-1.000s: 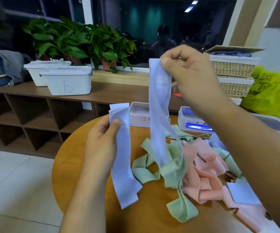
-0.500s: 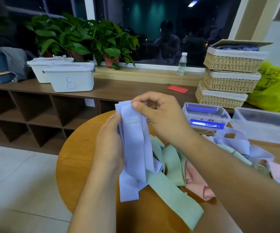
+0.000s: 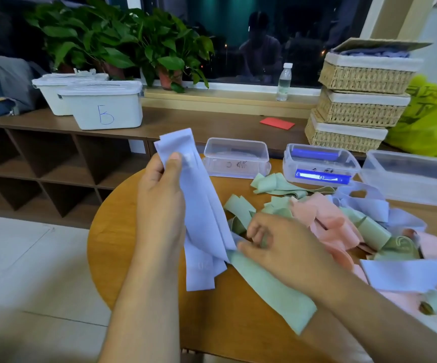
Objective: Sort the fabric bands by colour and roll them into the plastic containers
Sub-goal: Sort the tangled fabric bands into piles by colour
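Note:
My left hand [image 3: 159,197] grips the top of a bunch of lavender bands [image 3: 204,226], thumb pressed on them; they hang down onto the round wooden table [image 3: 123,258]. My right hand [image 3: 275,250] is low at the pile, fingers curled by the bands' lower part and a long green band [image 3: 275,289]; whether it pinches anything is blurred. Pink bands [image 3: 324,224], green ones and more lavender bands [image 3: 400,273] lie tangled to the right. Three clear plastic containers stand behind: the left container [image 3: 235,158], the middle container [image 3: 319,166] with blue rolls, and the right container [image 3: 411,176].
Behind the table runs a low wooden shelf unit [image 3: 191,121] with white lidded bins [image 3: 104,108], potted plants [image 3: 112,40], a water bottle [image 3: 284,82], a red card [image 3: 277,123], stacked wicker baskets [image 3: 361,100] and a yellow bag [image 3: 432,121]. Tiled floor lies to the left.
My right hand brought a raised lavender band to the one in my left hand, let go of it, and dropped down to the pile. My left hand now holds the bunch alone.

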{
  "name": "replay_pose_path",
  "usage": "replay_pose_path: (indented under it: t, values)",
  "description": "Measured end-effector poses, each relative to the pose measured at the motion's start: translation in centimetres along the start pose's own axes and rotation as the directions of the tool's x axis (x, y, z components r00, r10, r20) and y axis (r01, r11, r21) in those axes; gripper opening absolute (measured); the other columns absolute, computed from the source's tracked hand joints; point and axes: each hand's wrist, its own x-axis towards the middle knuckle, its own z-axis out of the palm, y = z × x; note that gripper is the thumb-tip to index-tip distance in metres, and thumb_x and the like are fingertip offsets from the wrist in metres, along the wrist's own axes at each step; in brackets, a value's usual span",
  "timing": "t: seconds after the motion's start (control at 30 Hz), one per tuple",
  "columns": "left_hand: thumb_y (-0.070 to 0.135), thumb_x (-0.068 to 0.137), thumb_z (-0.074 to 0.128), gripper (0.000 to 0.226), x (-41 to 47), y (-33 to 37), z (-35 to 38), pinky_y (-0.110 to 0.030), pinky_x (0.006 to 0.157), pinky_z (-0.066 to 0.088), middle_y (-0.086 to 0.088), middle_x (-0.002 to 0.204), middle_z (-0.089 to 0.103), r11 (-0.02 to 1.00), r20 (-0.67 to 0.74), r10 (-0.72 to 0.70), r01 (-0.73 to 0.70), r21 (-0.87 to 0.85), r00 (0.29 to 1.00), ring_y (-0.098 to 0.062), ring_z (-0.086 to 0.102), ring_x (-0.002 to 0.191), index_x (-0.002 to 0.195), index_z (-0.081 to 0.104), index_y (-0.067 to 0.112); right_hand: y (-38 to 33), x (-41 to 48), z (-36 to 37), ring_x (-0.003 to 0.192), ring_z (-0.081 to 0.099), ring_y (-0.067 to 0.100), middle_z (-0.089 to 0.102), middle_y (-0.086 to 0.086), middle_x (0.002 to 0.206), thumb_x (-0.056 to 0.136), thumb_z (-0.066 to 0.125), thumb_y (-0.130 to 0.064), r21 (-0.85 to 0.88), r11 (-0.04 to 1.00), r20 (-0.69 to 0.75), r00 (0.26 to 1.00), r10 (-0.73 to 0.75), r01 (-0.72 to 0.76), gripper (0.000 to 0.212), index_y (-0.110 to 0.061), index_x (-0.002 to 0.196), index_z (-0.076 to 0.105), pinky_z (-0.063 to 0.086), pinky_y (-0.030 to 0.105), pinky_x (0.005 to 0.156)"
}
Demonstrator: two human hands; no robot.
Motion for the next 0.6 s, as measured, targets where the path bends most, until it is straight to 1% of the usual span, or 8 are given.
replay_pose_path:
  t: [0.07,0.1,0.2,0.3,0.37,0.47,0.53,0.6]
  values:
    - [0.04,0.108,0.056,0.026,0.0,-0.1,0.1,-0.057,0.106,0.055,0.009,0.109,0.077,1.0,-0.007,-0.005,0.005,-0.014,1.0,-0.02,0.07,0.115,0.1,0.076,0.054,0.6,-1.0,1.0,0.096,0.058,0.003,0.063,-0.021,0.103,0.083,0.062,-0.072,-0.257,0.966,0.083,0.996,-0.014,0.035,0.046,-0.042,0.117,0.055,0.05,0.036,0.086]
    - [0.04,0.107,0.056,0.025,0.1,-0.3,0.1,-0.058,0.105,0.054,0.007,0.11,0.077,1.0,-0.017,-0.008,0.008,-0.021,1.0,-0.023,0.07,0.116,0.102,0.077,0.052,1.0,-1.1,1.5,0.1,0.059,0.007,0.063,-0.021,0.105,0.081,0.059,-0.075,-0.321,0.946,0.094,0.995,-0.013,0.042,0.053,-0.043,0.123,0.05,0.047,0.036,0.089]
    - [0.039,0.105,0.057,0.026,0.3,-0.6,-0.1,-0.052,0.101,0.055,0.008,0.107,0.077,1.0,-0.051,0.008,-0.008,-0.011,0.999,-0.021,0.071,0.113,0.096,0.076,0.054,1.8,-1.2,2.3,0.098,0.065,0.016,0.063,-0.017,0.095,0.088,0.059,-0.068,-0.38,0.922,0.058,0.997,-0.052,0.07,0.051,-0.046,0.13,0.04,0.045,0.036,0.084]
    - [0.031,0.106,0.056,0.03,0.9,-1.0,-1.0,-0.038,0.083,0.052,0.01,0.091,0.071,1.0,-0.14,0.017,-0.017,0.002,0.99,-0.01,0.067,0.092,0.089,0.075,0.045,2.1,-2.0,0.1,0.087,0.064,0.007,0.066,-0.014,0.092,0.093,0.072,-0.053,-0.115,0.993,0.076,0.997,-0.008,0.016,0.052,-0.054,0.134,0.04,0.053,0.032,0.077]
    - [0.03,0.107,0.055,0.028,1.5,-1.4,-1.8,-0.034,0.081,0.049,0.013,0.085,0.068,1.0,-0.239,-0.015,0.014,-0.007,0.971,-0.006,0.064,0.085,0.089,0.073,0.041,2.1,-2.5,-2.3,0.08,0.065,0.008,0.068,-0.012,0.088,0.089,0.082,-0.047,0.141,0.99,0.127,0.992,-0.012,-0.006,0.05,-0.056,0.13,0.053,0.054,0.029,0.071]
    - [0.03,0.107,0.055,0.025,2.4,-2.2,-2.6,-0.032,0.08,0.052,0.016,0.08,0.069,0.996,-0.332,-0.08,0.058,-0.075,0.94,-0.004,0.066,0.081,0.092,0.074,0.036,3.0,-2.9,-5.3,0.092,0.073,0.025,0.075,0.001,0.097,0.082,0.087,-0.037,0.465,0.885,0.121,0.992,-0.027,-0.033,0.042,-0.049,0.119,0.071,0.061,0.042,0.086]
    - [0.028,0.108,0.055,0.024,2.5,-2.6,-2.2,-0.027,0.075,0.053,0.019,0.077,0.071,0.995,-0.343,-0.086,0.061,-0.083,0.935,0.001,0.067,0.075,0.093,0.073,0.033,4.2,-2.7,-6.5,0.102,0.072,0.033,0.075,0.009,0.107,0.08,0.086,-0.035,0.5,0.866,0.06,0.998,0.004,-0.034,0.039,-0.043,0.116,0.075,0.059,0.052,0.096]
    - [0.028,0.109,0.053,0.025,2.5,-2.9,-1.8,-0.025,0.068,0.051,0.018,0.073,0.067,0.998,-0.366,-0.054,0.042,-0.041,0.929,0.002,0.063,0.068,0.092,0.07,0.03,4.6,-2.4,-7.5,0.098,0.073,0.03,0.075,0.009,0.102,0.079,0.087,-0.034,0.493,0.868,0.099,0.995,0.01,-0.057,0.04,-0.041,0.116,0.075,0.061,0.047,0.092]
